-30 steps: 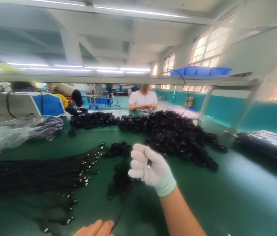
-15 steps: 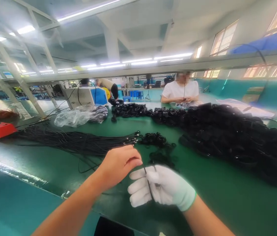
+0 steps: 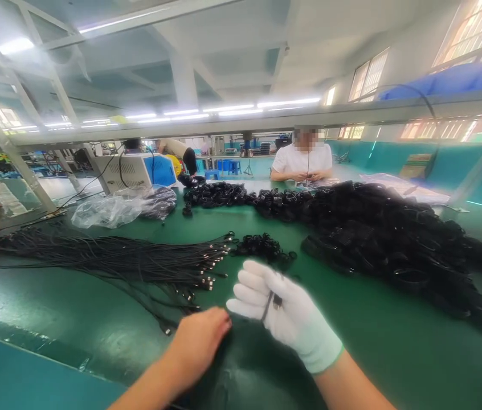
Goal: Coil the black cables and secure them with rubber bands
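My right hand [image 3: 284, 313], in a white glove with a green cuff, is palm up with the thumb pressed over a black USB cable [image 3: 268, 306]. The cable's metal-tipped plug [image 3: 277, 302] shows in the palm. To its left, low over the mat, is my bare left hand [image 3: 202, 341], its fingers curled together; whatever is in them is hidden. Beyond it lies a bundle of straight black cables [image 3: 138, 256] with plug ends pointing right. Small black rings [image 3: 260, 246] are heaped just past my gloved fingers.
A large pile of black coiled cables [image 3: 386, 239] covers the right side of the green table [image 3: 108, 324] and trails along its back. Clear plastic bags [image 3: 113, 209] and a white-and-blue machine [image 3: 134, 171] stand at back left. A person [image 3: 303, 159] sits opposite.
My left hand has moved down and away from the right hand. The gloved hand has turned more palm up, fingers raised, still with the cable. The view has shifted slightly right.
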### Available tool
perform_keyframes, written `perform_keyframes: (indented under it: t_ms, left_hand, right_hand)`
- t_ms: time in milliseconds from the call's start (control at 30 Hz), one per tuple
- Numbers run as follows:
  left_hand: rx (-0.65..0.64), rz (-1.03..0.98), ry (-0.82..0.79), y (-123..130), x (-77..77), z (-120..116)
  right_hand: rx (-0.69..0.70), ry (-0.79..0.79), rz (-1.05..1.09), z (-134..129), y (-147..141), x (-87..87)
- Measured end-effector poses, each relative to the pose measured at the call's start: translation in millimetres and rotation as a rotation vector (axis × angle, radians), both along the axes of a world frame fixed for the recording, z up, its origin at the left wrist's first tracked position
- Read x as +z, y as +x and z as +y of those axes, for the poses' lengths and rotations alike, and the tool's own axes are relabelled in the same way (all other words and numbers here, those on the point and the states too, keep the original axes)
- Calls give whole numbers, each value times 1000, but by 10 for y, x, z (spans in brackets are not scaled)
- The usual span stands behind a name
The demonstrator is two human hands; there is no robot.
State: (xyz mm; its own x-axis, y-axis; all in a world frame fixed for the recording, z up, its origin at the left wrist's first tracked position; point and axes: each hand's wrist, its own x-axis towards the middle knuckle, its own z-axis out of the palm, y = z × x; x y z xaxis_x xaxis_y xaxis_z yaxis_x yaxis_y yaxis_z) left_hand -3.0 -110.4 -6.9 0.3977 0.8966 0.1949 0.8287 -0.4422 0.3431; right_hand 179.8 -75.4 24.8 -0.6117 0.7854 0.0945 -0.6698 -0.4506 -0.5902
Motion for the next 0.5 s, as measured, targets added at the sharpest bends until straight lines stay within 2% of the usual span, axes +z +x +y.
perform_keyframes:
  t_ms: [67, 100, 167, 233, 300, 367, 433, 500]
  left_hand:
    - [-115, 176, 131, 48, 81, -191]
    - [-165, 203, 202, 65, 187, -247]
    - [-156, 167, 313, 68, 470, -248]
    - [-182, 91, 285, 30, 730, -135]
    - [-215, -44, 131, -19, 859, 15]
    - [-231, -216, -57, -57, 827, 143]
    - [-235, -345, -191, -92, 673, 239]
    - [-230, -386, -236, -146, 471, 312]
  right_hand:
    - [-14, 27, -56, 0, -27, -40]
    - [37, 54, -85, -18, -49, -71]
    - [216, 119, -107, -78, -99, -140]
    - [386, 144, -83, -145, -145, -203]
    - [502, 113, -49, -198, -182, -250]
    - [574, 57, -31, -233, -205, -274]
    - [603, 26, 0, -253, -208, -267]
    - [551, 31, 44, -255, -185, -228]
